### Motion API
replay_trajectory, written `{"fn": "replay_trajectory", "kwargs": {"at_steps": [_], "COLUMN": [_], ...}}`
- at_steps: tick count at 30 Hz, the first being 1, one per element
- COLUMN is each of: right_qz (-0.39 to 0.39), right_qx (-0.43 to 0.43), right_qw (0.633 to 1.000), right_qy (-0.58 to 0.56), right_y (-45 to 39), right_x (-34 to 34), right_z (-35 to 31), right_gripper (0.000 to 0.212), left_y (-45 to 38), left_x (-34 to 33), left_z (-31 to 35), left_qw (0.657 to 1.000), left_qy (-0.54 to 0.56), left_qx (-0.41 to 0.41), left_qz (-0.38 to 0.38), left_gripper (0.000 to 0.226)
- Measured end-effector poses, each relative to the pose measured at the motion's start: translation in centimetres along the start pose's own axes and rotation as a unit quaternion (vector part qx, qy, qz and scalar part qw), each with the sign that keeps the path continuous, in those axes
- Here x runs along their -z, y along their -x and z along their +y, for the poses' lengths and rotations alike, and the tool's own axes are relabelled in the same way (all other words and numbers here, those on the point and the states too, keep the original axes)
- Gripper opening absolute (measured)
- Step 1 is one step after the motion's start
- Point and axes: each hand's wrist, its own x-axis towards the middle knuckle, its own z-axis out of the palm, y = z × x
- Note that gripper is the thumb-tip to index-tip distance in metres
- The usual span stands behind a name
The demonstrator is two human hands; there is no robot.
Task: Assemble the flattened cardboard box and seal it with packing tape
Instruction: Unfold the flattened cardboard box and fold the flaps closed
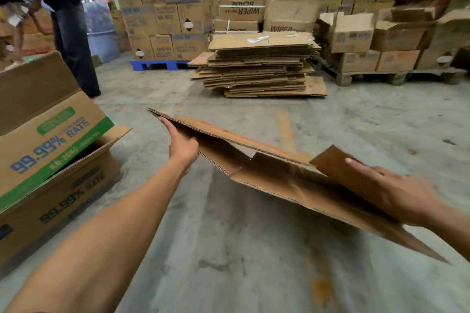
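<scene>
Warehouse stacks of cartons ringed a bare concrete floor (pixel 254 249). Above it the flattened cardboard box (pixel 287 180) hung tilted between two grips: left hand (pixel 181 143) clasped its far edge, right hand (pixel 404 195) pinched a near flap. It looked light, stiff, bendable at creases; edges seemed the best holds.

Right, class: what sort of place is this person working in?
Probably a warehouse or packing depot: printed cartons stacked high, some on a blue pallet, a pile of flattened cardboard on a bare concrete floor.
</scene>
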Motion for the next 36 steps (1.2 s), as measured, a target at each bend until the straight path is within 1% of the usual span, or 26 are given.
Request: {"fn": "replay_trajectory", "kwargs": {"at_steps": [3,5,9,11,14,16,19,23,25,26,28,30,31,33,36], "right_qz": [0.049,0.069,0.102,0.113,0.095,0.073,0.012,-0.056,-0.091,-0.098,-0.073,-0.053,-0.049,-0.043,-0.035], "right_qx": [-0.042,-0.066,-0.111,-0.134,-0.179,-0.206,-0.25,-0.247,-0.229,-0.223,-0.223,-0.221,-0.221,-0.223,-0.223], "right_qw": [0.998,0.995,0.986,0.979,0.971,0.965,0.954,0.945,0.941,0.939,0.933,0.928,0.927,0.921,0.912], "right_qy": [-0.007,-0.01,-0.071,-0.1,-0.128,-0.145,-0.165,-0.208,-0.233,-0.242,-0.273,-0.294,-0.301,-0.315,-0.344], "right_y": [-2.3,-4.0,-7.6,-9.1,-10.8,-12.0,-13.7,-14.1,-12.9,-12.2,-11.1,-10.7,-10.5,-10.2,-9.9], "right_x": [1.9,3.4,5.3,6.2,8.1,10.0,12.7,13.3,12.4,11.9,11.0,10.4,10.3,10.2,10.5], "right_z": [1.0,0.7,0.4,1.3,2.9,3.6,4.0,4.2,4.2,4.0,3.7,3.4,3.2,3.0,2.5], "right_gripper": [0.092,0.093,0.093,0.095,0.097,0.095,0.088,0.091,0.088,0.083,0.069,0.054,0.051,0.049,0.049], "left_y": [-1.4,-2.0,-2.9,-3.6,-4.6,-5.0,-4.3,-1.9,-0.7,-0.3,1.0,2.4,3.0,3.7,4.2], "left_x": [-1.3,-3.0,-5.6,-6.3,-6.3,-5.9,-5.2,-4.2,-3.6,-3.3,-2.8,-2.7,-2.6,-2.6,-2.3], "left_z": [2.9,4.3,6.3,7.3,9.3,11.2,14.2,16.1,15.2,14.4,12.7,11.6,11.2,10.9,10.6], "left_qw": [0.998,0.996,0.988,0.982,0.97,0.954,0.922,0.881,0.864,0.86,0.853,0.856,0.858,0.863,0.879], "left_qy": [-0.057,-0.089,-0.152,-0.182,-0.221,-0.266,-0.338,-0.415,-0.442,-0.447,-0.448,-0.436,-0.43,-0.414,-0.39], "left_qx": [-0.004,-0.008,-0.018,-0.035,-0.077,-0.107,-0.136,-0.148,-0.138,-0.129,-0.124,-0.143,-0.153,-0.169,-0.151], "left_qz": [-0.008,-0.015,-0.019,-0.028,-0.062,-0.088,-0.129,-0.172,-0.197,-0.21,-0.236,-0.239,-0.235,-0.234,-0.23], "left_gripper": [0.105,0.105,0.091,0.088,0.086,0.086,0.086,0.088,0.088,0.088,0.086,0.079,0.077,0.077,0.066]}}
